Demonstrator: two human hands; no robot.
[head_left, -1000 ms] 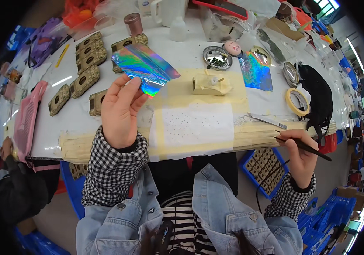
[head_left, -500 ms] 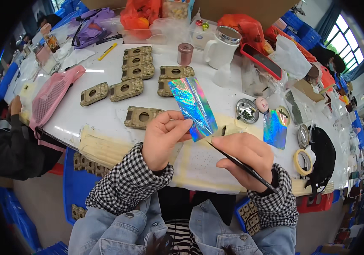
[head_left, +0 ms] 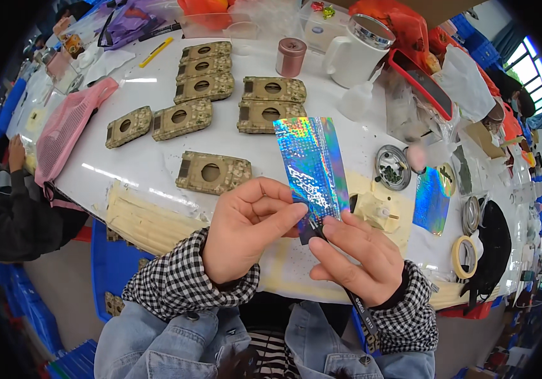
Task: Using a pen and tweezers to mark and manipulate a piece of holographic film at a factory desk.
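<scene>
My left hand [head_left: 252, 221] pinches the lower left edge of a shiny rainbow-blue holographic foil sheet [head_left: 312, 164], its surface marked with rows of small shapes. In my right hand [head_left: 362, 256] are slim black tweezers [head_left: 360, 309], their tips against the lower part of the sheet and the fingers partly covering them. Beyond my left hand lies a camouflage-painted toy tank hull [head_left: 214, 172] with a round hole in its top. A cream-coloured block with a small peg [head_left: 381, 211] sits just past my right hand.
Several more tank hulls [head_left: 204, 85] stand in rows farther back. To the right are a round metal dish of dark green bits [head_left: 392, 167], a second foil sheet [head_left: 431, 201] and a tape roll [head_left: 464, 257]. A white mug [head_left: 353, 57] and pink tin [head_left: 291, 57] stand behind.
The foil sheet has turned more upright and moved slightly right. My right hand has come in closer, bringing the tweezer tips onto the sheet. The view has shifted a little.
</scene>
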